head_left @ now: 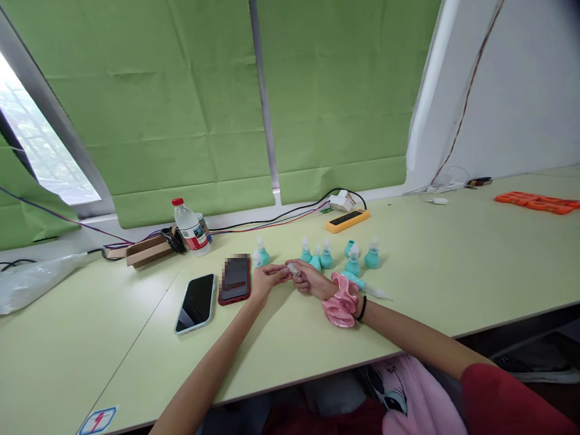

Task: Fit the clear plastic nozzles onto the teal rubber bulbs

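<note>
Above the table, my right hand (312, 280) is closed around a small translucent plastic piece (293, 269), which looks like a nozzle tip. My left hand (270, 277) meets it from the other side, thumb and fingers pinched on the same piece. Just beyond my hands stand several teal squeeze bulbs with clear tips, among them one bulb (327, 260) behind my right hand and another bulb (263, 255) behind my left. An open-topped bulb (349, 248) shows no tip. Beside my right wrist lies a bulb with a long clear nozzle (376, 292), partly hidden by a pink scrunchie (341, 302).
Left of my hands lie a red-cased phone (234, 279) and a pale-cased phone (196, 304). A red-capped bottle (191, 228) and a cardboard box (148, 251) stand farther back. Along the back are cables and a yellow power strip (347, 221); an orange tray (539, 202) lies far right.
</note>
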Motion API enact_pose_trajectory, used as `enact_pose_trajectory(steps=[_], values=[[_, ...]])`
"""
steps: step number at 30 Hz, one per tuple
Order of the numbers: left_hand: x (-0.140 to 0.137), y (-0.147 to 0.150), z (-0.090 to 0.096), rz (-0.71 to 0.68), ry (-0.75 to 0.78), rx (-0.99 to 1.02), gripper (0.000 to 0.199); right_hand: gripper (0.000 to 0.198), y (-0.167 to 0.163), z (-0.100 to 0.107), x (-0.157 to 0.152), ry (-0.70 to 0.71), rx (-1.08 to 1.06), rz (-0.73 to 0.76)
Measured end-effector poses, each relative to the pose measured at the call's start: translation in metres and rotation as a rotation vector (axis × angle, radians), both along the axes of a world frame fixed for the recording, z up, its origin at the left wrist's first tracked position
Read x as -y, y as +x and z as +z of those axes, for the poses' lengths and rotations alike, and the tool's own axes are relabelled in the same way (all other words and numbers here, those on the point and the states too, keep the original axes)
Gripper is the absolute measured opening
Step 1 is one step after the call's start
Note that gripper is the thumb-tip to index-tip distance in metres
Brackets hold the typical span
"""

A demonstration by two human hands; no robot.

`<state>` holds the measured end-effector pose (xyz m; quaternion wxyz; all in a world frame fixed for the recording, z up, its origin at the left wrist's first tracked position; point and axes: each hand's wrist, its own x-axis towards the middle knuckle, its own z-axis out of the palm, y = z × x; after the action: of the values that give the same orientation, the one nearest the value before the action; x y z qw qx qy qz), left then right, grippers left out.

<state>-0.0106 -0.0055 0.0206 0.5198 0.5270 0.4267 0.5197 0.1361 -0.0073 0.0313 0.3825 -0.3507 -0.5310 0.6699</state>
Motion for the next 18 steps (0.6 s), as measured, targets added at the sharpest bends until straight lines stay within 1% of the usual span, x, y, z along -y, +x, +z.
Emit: enact_pose_trajectory(steps=[3,8,12,18], values=[[0.000,0.001,0.000,-0.021,0.014,-0.016,0.038,0.018,0.000,-0.004,-0.003,-0.019,-0.019,0.042],[0.000,0.001,-0.001,-0.058,0.044,-0.021,0.035,0.023,-0.004,-0.013,-0.011,-0.037,-0.043,0.070],[0.001,0.001,-0.002,-0.049,0.064,-0.036,0.035,0.025,-0.006,-0.019,-0.015,-0.028,-0.078,0.053],[0.003,0.002,0.000,-0.039,0.077,-0.095,0.036,0.026,-0.007,-0.020,-0.015,0.023,-0.077,0.015]])
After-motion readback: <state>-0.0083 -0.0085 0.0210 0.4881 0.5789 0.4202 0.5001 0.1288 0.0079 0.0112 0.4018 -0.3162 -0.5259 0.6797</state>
